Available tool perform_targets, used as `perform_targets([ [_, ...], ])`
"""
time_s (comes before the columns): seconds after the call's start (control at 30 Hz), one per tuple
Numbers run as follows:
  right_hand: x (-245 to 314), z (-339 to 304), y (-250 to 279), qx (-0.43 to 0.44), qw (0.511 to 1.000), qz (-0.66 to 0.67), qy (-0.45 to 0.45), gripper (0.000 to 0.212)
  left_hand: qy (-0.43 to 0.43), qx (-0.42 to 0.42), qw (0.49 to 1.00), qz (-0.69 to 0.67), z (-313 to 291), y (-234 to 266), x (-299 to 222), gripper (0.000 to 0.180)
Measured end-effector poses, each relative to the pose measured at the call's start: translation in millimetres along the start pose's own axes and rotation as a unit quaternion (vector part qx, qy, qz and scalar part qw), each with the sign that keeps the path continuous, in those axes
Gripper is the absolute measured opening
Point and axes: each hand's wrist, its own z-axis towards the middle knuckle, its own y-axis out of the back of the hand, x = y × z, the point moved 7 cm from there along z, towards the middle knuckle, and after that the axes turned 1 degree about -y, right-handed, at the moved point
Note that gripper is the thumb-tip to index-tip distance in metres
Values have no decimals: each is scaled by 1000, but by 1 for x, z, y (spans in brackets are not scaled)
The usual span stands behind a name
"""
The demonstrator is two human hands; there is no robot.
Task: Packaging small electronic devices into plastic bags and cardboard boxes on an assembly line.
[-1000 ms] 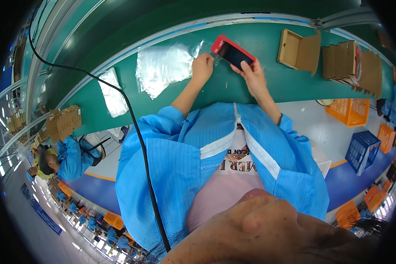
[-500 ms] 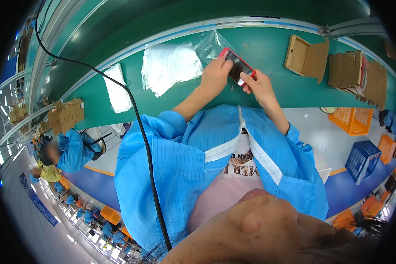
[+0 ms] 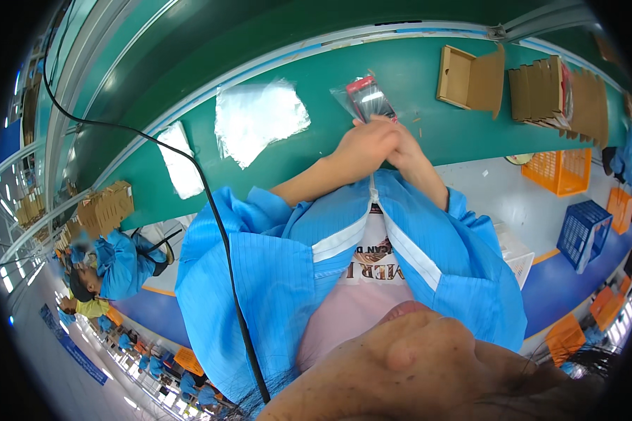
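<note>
Phone [image 3: 367, 98] in clear bag [image 3: 342, 97] is seen at upper centre of frame. Its near end is gripped by the closed, partly hidden fingers of left hand [image 3: 365, 146] and right hand [image 3: 410, 153], overlapped. On worktop [image 3: 330, 59], film stack [image 3: 260, 118] is laid at upper left.

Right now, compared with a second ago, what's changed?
The left hand has moved rightward and nearer the body, overlapping the right hand; the red handheld device now has a clear bag around its far end. The open cardboard box and the plastic-bag pile stayed put.
</note>
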Motion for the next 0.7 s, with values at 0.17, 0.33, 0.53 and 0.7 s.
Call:
perform_targets([
  [0.17, 23, -13, -17, -35, 995, -97, -13, 19, 504, -177, 754, -382, -59, -6, 91, 33],
  [0.33, 18, -17, -22, 77, 964, -251, -49, 20, 533, -99, 544, -641, -55, -51, 115, 37],
  [0.53, 54, -25, -21, 33, 860, -508, -28, 17, 553, 14, 455, -698, -41, -54, 88, 41],
  [0.7, 72, -22, -11, -14, 678, -720, 149, 9, 566, 150, 486, -649, -23, -57, 73, 45],
])
